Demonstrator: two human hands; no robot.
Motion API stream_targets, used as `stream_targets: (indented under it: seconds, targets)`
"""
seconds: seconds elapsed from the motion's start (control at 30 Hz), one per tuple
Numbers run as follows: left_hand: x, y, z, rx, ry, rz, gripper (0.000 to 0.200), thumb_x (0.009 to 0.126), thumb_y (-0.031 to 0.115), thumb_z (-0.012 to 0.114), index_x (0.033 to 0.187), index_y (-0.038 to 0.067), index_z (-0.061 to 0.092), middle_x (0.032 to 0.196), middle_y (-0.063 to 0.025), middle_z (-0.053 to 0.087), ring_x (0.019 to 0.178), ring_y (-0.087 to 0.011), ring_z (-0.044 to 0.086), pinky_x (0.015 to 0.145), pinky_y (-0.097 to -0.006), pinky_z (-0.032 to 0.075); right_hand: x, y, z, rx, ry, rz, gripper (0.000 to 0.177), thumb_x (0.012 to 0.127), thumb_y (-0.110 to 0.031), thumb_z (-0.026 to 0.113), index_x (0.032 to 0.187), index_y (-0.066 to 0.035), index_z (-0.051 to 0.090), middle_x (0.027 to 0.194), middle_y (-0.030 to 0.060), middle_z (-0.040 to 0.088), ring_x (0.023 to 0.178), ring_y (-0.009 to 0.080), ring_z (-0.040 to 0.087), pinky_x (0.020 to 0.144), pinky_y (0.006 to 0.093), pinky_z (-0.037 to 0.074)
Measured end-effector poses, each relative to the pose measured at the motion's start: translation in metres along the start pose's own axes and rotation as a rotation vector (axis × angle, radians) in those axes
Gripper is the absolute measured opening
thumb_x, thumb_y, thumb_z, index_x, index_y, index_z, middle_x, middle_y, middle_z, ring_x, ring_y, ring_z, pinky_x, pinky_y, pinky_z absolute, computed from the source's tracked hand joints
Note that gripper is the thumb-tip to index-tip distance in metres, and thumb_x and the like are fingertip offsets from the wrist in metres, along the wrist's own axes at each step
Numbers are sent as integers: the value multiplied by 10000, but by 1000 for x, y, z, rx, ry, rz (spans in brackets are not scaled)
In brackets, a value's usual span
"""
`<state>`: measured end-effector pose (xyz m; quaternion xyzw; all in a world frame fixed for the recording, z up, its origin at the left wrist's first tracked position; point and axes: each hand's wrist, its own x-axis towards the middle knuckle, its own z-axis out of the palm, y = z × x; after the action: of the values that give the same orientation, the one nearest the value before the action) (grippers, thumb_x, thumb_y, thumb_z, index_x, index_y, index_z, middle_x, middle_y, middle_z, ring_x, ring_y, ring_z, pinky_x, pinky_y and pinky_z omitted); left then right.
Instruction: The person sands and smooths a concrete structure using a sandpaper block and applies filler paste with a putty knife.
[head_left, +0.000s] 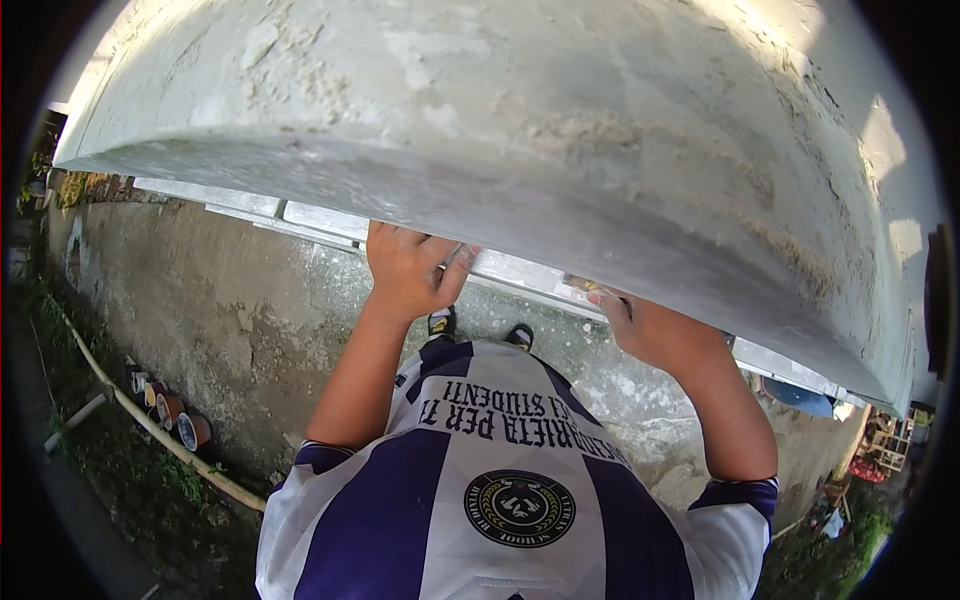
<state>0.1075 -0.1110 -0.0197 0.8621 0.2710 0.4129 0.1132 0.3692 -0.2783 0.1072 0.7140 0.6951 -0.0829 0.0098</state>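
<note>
A long, rough plastered concrete ledge (450,110) spans the upper part of the view, its lower edge hiding part of both hands. My left hand (415,265) reaches up to this edge, thumb spread away from the fingers, near a pale flat strip (520,270) that runs below the ledge. Most of its fingertips are out of sight. At the same strip, farther right, my right hand (650,328) is bent with its fingers drawn together. Beside its fingertips shows a small yellowish-brown piece (582,284), too small and covered to name.
My shod feet (440,320) stand on a stained concrete floor (270,290). To the left lie a bamboo pole (150,425) and several small pots (193,430). At the right are a blue basin (795,397) and a wooden rack (888,445).
</note>
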Motion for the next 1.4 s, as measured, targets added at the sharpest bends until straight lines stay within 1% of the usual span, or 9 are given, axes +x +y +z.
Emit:
stream_targets:
  seconds: [0.1, 0.2, 0.4, 0.6, 0.7, 0.9, 1.1, 1.2, 1.4]
  targets:
    - [-13, -11, 10, -33, -70, -49, 181, 771, 265, 766, 918, 162, 790, 1052, -65, 740, 973, -278, 665, 862, -426, 441, -15, 7, -5, 82, 160, -66, 369, 975, -335, 621, 1233, -90, 719, 1211, 194, 691, 1076, 393, 645, 976, 478, 483]
    - [-9, -9, 7, -40, -59, -85, 184, 767, 265, 766, 918, 164, 791, 1065, -70, 740, 985, -284, 665, 863, -434, 444, -3, -16, -19, -103, 22, 55, 380, 972, -346, 626, 1235, -87, 716, 1202, 199, 692, 1083, 395, 641, 980, 474, 479]
    - [-13, -13, 4, 22, -82, 21, 217, 752, 268, 766, 943, 170, 799, 1077, -78, 739, 1002, -299, 663, 885, -448, 452, 4, -5, 5, 50, 18, 27, 375, 965, -347, 636, 1232, -96, 717, 1194, 200, 688, 1077, 388, 642, 960, 469, 493]
    - [-19, -14, 13, -109, -85, -126, 226, 737, 269, 761, 937, 172, 801, 1077, -78, 741, 1007, -296, 665, 893, -452, 453, -28, 9, -4, 96, 137, -23, 345, 963, -337, 645, 1201, -100, 727, 1167, 184, 693, 1052, 390, 643, 932, 477, 498]
    - [-17, -14, 9, -33, -80, -45, 224, 730, 270, 759, 928, 174, 802, 1071, -75, 744, 1005, -290, 668, 881, -447, 458, -9, -4, 3, -6, 201, -86, 346, 958, -339, 655, 1195, -98, 730, 1172, 177, 695, 1055, 384, 645, 930, 476, 499]
    - [-7, -7, 1, -22, -69, -16, 215, 716, 273, 761, 904, 176, 801, 1059, -74, 745, 987, -292, 671, 853, -434, 467, 3, -14, 1, 95, -50, 134, 336, 940, -322, 675, 1181, -96, 737, 1130, 175, 706, 1039, 373, 654, 930, 476, 497]
    - [-17, -12, 11, -49, -38, -63, 225, 715, 276, 764, 914, 178, 798, 1059, -70, 740, 988, -290, 669, 853, -435, 464, -29, 5, -1, 15, 211, -18, 313, 935, -316, 679, 1188, -143, 744, 1108, 179, 712, 1042, 375, 656, 938, 465, 496]
    - [-14, -11, 10, -30, -41, -20, 215, 727, 281, 765, 914, 182, 798, 1051, -66, 738, 986, -287, 667, 857, -435, 461, -5, -18, 0, 32, 5, 129, 305, 934, -305, 679, 1196, -166, 750, 1157, 157, 709, 1088, 371, 645, 961, 463, 490]
    - [4, 2, -6, 60, 5, 32, 198, 748, 282, 767, 914, 179, 798, 1047, -57, 737, 982, -278, 665, 870, -434, 456, -9, -21, 6, 23, 82, 152, 254, 910, -323, 710, 1075, -145, 787, 1139, 132, 717, 1089, 371, 645, 948, 466, 491]
